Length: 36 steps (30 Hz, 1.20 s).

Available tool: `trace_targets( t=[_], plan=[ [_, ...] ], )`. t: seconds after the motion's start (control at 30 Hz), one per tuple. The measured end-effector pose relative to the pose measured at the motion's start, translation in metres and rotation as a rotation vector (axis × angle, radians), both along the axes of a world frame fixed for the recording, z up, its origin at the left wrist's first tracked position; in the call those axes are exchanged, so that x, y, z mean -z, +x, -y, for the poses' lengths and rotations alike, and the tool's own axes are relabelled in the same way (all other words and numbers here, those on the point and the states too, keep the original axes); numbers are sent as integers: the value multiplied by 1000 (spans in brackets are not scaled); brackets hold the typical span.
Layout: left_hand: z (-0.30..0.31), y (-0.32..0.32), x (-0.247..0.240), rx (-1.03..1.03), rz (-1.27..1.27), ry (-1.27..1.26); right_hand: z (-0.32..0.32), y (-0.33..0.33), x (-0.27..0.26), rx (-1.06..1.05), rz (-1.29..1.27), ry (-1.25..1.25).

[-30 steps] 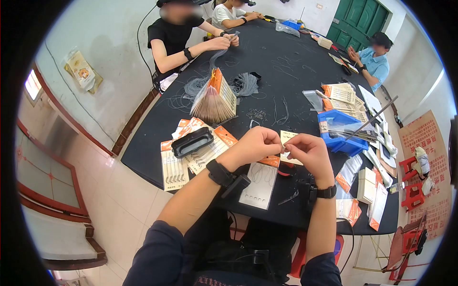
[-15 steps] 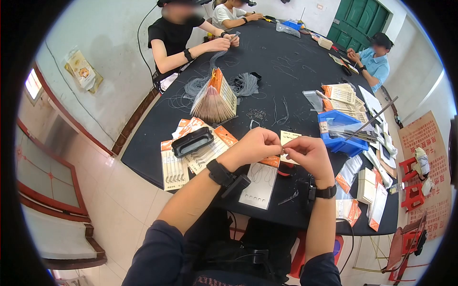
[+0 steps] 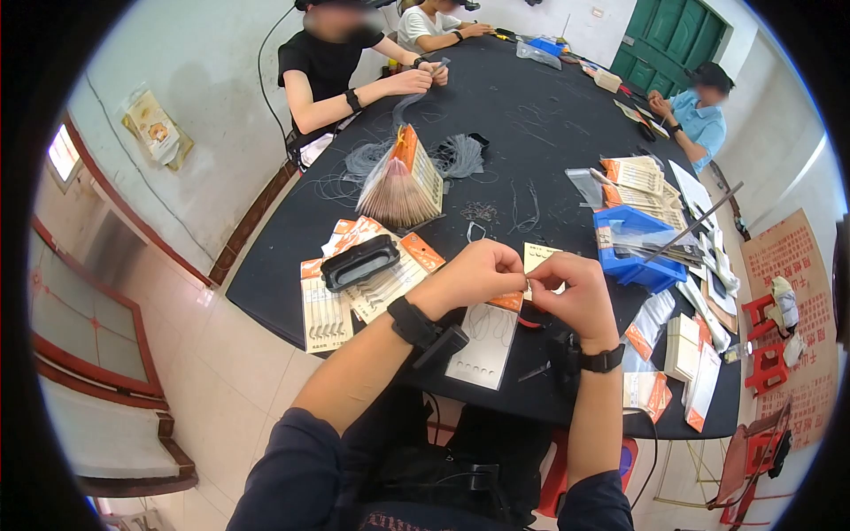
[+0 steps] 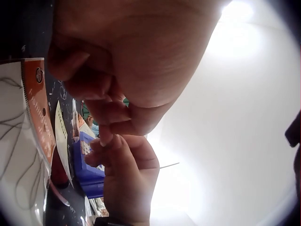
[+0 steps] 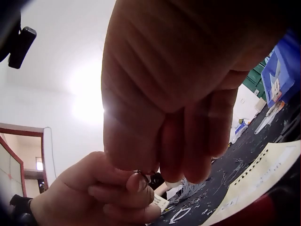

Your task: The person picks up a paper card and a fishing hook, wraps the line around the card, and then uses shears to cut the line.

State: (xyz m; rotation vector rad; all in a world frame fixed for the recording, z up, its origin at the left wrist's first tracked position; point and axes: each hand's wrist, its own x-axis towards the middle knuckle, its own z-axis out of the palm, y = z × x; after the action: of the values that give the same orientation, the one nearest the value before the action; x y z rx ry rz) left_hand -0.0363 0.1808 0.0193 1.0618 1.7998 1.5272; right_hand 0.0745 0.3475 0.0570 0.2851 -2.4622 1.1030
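Observation:
Both hands meet fingertip to fingertip above the near part of the black table. The left hand (image 3: 482, 273), fingers curled, pinches something small, mostly hidden. Facing it, the right hand (image 3: 574, 290) has thumb and forefinger pressed together at the same spot. In the right wrist view a thin dark strand (image 5: 146, 181) shows at the left hand's fingertips (image 5: 137, 182). Beneath the hands lies a clear packet (image 3: 482, 347) with an orange top and looped lines inside. A cream card (image 3: 537, 258) with a row of small dark marks lies just beyond the fingers.
Left of the hands, a black tray (image 3: 360, 263) rests on hook cards (image 3: 326, 310). Beyond stands a fanned card stack (image 3: 400, 190) beside coiled line. A blue bin (image 3: 639, 250) with a rod is at right, near more packets. Other people sit around the table (image 3: 496, 106).
The hands stay together, with small shifts of the right fingers and wrist. The whole head view has moved slightly.

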Motion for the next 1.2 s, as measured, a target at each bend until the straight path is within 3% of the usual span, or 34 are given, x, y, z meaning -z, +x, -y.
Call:
trace_targets(
  t=[0.37,0.57,0.67,0.77,0.97,1.2],
  plan=[
    [2,0,-3,6,-22,-25,3,-1,0,13,-73,49],
    [0,0,1,4,62,71,5,-4,4,108,-48,-82],
    [1,1,-5,-51,169,91,1,-9,9,110,-16,-301],
    [2,1,-9,-51,190,174,-5,-6,6,-45,22,-311],
    [6,4,-20,-30,298,193,-4,-8,9,-59,61,-225],
    [5,5,-17,8,272,184,-10,-9,20,-89,153,-472]
  ],
)
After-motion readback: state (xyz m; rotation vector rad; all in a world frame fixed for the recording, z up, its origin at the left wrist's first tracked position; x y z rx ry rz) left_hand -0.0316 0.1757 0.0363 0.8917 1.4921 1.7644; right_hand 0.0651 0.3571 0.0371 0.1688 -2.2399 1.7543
